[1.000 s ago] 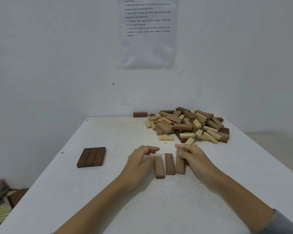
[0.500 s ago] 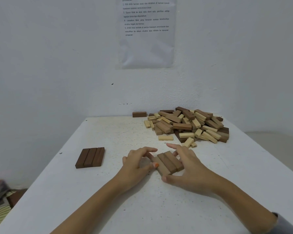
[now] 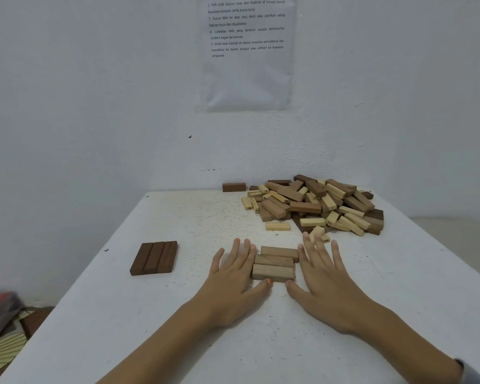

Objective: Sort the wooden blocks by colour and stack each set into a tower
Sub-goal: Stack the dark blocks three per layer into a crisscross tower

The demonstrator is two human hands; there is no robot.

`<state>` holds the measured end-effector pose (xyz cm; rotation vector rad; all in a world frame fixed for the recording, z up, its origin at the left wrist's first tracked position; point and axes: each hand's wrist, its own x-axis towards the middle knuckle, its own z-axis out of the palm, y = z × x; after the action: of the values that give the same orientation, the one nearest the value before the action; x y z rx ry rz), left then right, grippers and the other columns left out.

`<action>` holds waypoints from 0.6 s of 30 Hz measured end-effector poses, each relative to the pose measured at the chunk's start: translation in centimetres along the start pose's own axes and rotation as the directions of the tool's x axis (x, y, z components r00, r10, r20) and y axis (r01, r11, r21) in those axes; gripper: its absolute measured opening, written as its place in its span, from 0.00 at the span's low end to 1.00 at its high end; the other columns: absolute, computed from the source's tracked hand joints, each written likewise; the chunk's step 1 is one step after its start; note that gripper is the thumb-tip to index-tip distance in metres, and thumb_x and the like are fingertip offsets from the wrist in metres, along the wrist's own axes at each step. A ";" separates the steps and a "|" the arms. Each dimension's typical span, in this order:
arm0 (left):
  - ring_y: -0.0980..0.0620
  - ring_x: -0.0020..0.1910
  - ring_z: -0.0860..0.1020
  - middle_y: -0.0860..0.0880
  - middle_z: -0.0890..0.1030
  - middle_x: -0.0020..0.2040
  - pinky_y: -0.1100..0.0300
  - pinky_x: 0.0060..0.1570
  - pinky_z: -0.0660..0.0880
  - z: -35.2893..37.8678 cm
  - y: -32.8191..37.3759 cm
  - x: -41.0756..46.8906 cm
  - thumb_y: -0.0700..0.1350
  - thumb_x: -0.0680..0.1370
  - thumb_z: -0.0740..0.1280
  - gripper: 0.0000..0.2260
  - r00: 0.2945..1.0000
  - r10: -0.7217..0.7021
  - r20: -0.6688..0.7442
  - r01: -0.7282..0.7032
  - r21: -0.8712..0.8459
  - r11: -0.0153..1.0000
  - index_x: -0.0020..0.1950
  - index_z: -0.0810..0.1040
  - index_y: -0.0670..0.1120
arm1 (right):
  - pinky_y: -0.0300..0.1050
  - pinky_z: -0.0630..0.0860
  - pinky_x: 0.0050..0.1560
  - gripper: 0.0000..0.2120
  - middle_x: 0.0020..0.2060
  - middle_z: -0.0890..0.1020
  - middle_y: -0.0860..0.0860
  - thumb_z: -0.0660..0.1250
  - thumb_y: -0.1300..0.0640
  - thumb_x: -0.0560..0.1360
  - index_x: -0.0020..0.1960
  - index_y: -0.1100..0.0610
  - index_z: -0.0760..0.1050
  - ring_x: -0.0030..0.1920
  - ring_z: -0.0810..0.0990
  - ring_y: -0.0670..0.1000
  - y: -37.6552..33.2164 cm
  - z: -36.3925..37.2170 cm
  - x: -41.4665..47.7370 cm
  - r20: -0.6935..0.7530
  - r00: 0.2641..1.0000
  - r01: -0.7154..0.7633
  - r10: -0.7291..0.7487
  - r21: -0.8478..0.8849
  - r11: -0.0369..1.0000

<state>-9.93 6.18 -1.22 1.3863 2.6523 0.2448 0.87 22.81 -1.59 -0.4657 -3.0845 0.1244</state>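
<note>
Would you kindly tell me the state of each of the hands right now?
Left hand: open, straight fingers against the left ends of the three mid-brown blocks.
Right hand: open, straight fingers against their right ends.

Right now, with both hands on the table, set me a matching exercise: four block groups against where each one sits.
Things:
1. dark brown trio
2. mid-brown trio
3. mixed pile
4. lone pale block

Places:
A. alone, just off the pile's near edge
B. between the left hand and the right hand
C. far right corner of the table
D. apart, on the table's left side

Pairs: 1-D, 2-B, 3-C, 4-A.
</note>
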 end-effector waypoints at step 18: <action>0.55 0.75 0.32 0.48 0.34 0.77 0.54 0.74 0.34 0.5 2.0 0.2 0.64 0.70 0.35 0.40 0.993 -0.114 -0.017 0.114 -0.006 0.994 0.77 0.36 0.43 | 0.53 0.18 0.61 0.50 0.76 0.33 0.56 0.24 0.35 0.62 0.77 0.62 0.35 0.74 0.27 0.53 -0.5 0.7 0.8 -0.048 0.999 0.020 -0.025 -0.093 0.995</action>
<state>-8.35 7.56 -1.34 1.2319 2.7308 0.2515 -0.08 22.53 -2.23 -0.4300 -3.0563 -0.0305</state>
